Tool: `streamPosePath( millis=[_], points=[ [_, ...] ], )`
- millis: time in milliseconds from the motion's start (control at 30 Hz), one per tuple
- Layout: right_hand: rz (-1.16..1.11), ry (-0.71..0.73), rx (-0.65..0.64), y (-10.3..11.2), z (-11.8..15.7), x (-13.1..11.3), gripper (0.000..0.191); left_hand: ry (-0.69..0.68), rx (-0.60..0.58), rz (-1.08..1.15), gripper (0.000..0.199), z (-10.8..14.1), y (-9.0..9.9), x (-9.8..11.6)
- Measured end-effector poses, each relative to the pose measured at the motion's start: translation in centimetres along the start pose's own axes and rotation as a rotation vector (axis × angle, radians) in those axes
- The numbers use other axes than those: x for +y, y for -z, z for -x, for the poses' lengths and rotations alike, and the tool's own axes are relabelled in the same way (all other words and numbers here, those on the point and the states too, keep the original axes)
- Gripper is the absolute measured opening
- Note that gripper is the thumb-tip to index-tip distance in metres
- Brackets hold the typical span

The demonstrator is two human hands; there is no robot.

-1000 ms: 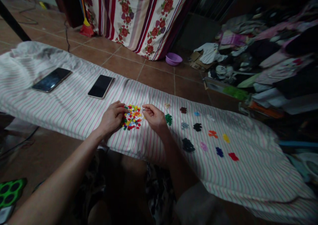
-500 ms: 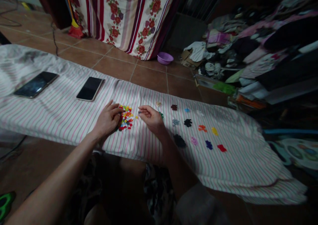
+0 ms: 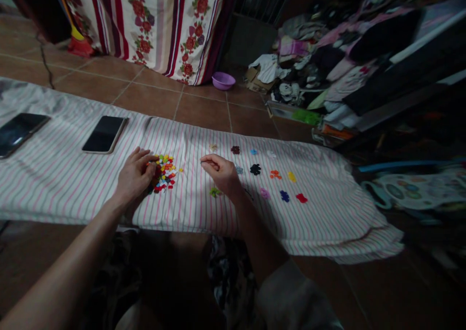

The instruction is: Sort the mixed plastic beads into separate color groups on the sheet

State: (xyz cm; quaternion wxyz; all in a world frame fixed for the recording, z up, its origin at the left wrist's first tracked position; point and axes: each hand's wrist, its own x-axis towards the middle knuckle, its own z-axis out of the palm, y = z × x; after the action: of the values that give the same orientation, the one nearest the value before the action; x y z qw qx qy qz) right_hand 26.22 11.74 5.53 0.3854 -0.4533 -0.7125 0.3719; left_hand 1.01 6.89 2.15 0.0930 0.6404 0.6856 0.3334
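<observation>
My left hand point(image 3: 135, 174) rests with its fingers spread at the left edge of a mixed pile of small coloured pieces point(image 3: 165, 172). My right hand point(image 3: 220, 171) is pinched above the cloth, right of the pile; a tiny dark piece shows at its fingertips. Around and beyond it lie small groups sorted by colour: brown point(image 3: 235, 150), black point(image 3: 255, 169), orange point(image 3: 275, 174), yellow point(image 3: 291, 176), pink point(image 3: 264, 193), dark blue point(image 3: 284, 196), red point(image 3: 301, 198) and green point(image 3: 214, 192). My right hand and forearm partly hide other groups.
The striped cloth point(image 3: 189, 208) covers a long, low surface. Two phones point(image 3: 105, 134) lie on its left part. Beyond it are a purple basin point(image 3: 223, 80), a floral curtain point(image 3: 160, 24), a red broom point(image 3: 80, 46) and heaped clothes point(image 3: 302, 43).
The view has shifted right, so everything appears further left. My right hand has moved rightward, away from the pile, still pinching. The green group has come into view. My left hand stays by the pile.
</observation>
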Motion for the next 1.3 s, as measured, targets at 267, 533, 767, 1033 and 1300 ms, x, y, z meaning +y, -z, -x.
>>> streamPosePath(
  millis=[267,533,767,1033,1300],
  points=[
    [0.028,-0.139,0.138,8.1,1.3,2.2,0.021,0.011,-0.023,-0.005,0.043,0.0,0.8,0.3],
    [0.239,-0.263,-0.019,12.8,4.8,2.7,0.022,-0.024,-0.021,-0.004,0.049,1.0,0.4,-0.6],
    [0.491,-0.201,-0.122,12.2,5.1,2.6,0.02,-0.041,-0.031,-0.023,0.049,1.0,0.3,-0.4],
    [0.518,-0.194,-0.252,11.5,4.7,3.5,0.026,-0.035,-0.012,-0.007,0.049,1.0,0.3,-0.4],
    [0.585,-0.224,-0.289,11.3,4.3,3.4,0.03,-0.016,-0.01,0.005,0.054,1.1,0.3,-0.5]
  ],
)
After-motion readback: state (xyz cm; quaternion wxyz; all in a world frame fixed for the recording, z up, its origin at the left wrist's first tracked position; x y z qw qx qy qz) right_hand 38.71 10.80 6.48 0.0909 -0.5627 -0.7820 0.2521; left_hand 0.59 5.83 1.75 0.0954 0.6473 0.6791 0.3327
